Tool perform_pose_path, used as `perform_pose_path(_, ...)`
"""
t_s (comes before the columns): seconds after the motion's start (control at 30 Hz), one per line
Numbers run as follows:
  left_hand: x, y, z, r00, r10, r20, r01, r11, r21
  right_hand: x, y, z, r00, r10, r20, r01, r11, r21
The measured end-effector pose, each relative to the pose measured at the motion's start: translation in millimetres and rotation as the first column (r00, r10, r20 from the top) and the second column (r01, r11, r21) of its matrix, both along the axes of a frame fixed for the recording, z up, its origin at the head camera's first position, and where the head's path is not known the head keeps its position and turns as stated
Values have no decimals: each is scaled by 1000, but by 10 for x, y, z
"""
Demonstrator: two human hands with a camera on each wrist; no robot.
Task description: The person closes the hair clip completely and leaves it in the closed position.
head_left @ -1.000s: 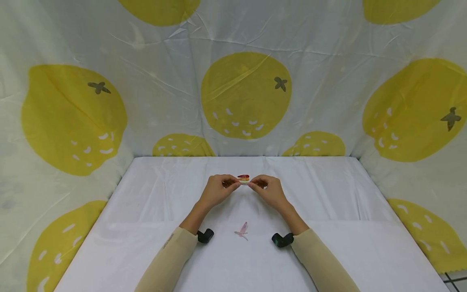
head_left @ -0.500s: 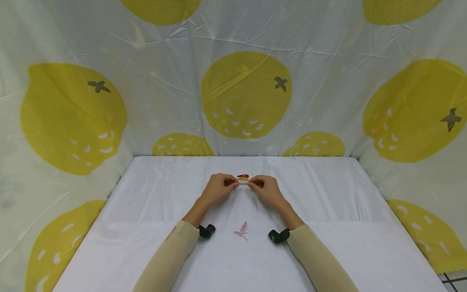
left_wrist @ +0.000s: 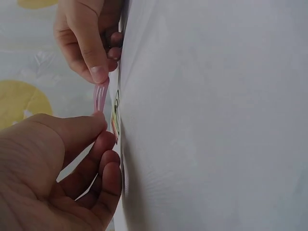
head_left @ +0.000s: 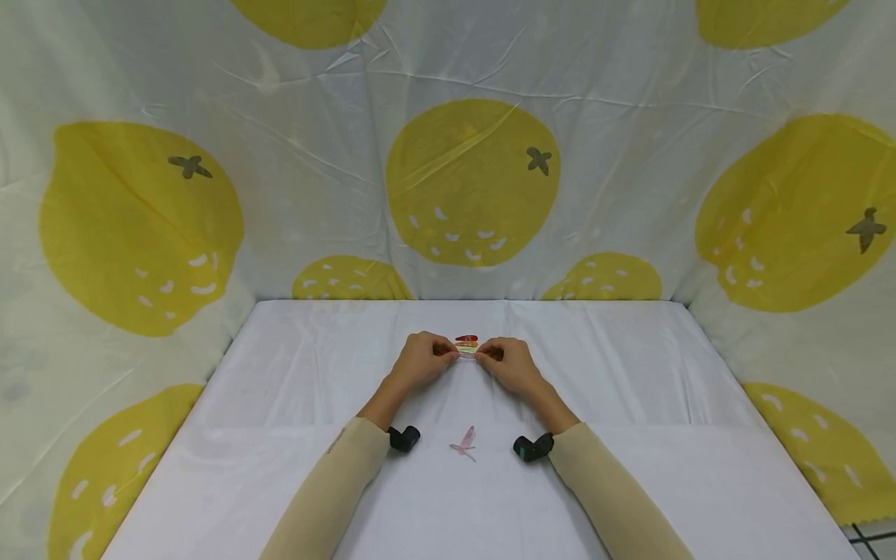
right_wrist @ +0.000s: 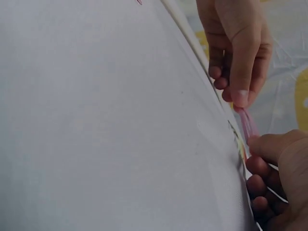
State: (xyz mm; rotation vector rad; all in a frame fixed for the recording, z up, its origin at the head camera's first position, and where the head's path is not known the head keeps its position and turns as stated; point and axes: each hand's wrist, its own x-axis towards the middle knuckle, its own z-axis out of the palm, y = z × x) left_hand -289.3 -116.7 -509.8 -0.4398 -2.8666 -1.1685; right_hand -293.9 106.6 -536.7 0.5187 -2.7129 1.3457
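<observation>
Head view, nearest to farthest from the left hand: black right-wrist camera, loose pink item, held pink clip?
1. Held pink clip: in its pinch, to its right.
2. Loose pink item: centred, nearer the wearer.
3. Black right-wrist camera: farther right.

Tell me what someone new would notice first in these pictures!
Probably the big yellow fruits printed on the cloth behind the table. Next, the left hand and right hand, pinching a pink clip between them, just in front of some colourful clips near the table's far edge. A small pink thing lies nearer the camera.
</observation>
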Motion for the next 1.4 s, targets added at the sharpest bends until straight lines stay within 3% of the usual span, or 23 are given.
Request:
perform_pose_path(0.57, -39, 30, -9, 999, 39, 15, -38, 997, -71, -78, -3, -10, 999, 26, 36, -27, 999, 46)
perform_pose_path(0.8, -22, 34, 9, 997, 52, 59, -48, 997, -65, -61, -3, -17, 998, 17, 53, -19, 999, 37)
perform_pose_path(1.4, -42, 39, 1, 995, 60, 84, -57, 997, -45, -36, -4, 12, 997, -12, 80, 8, 999, 47)
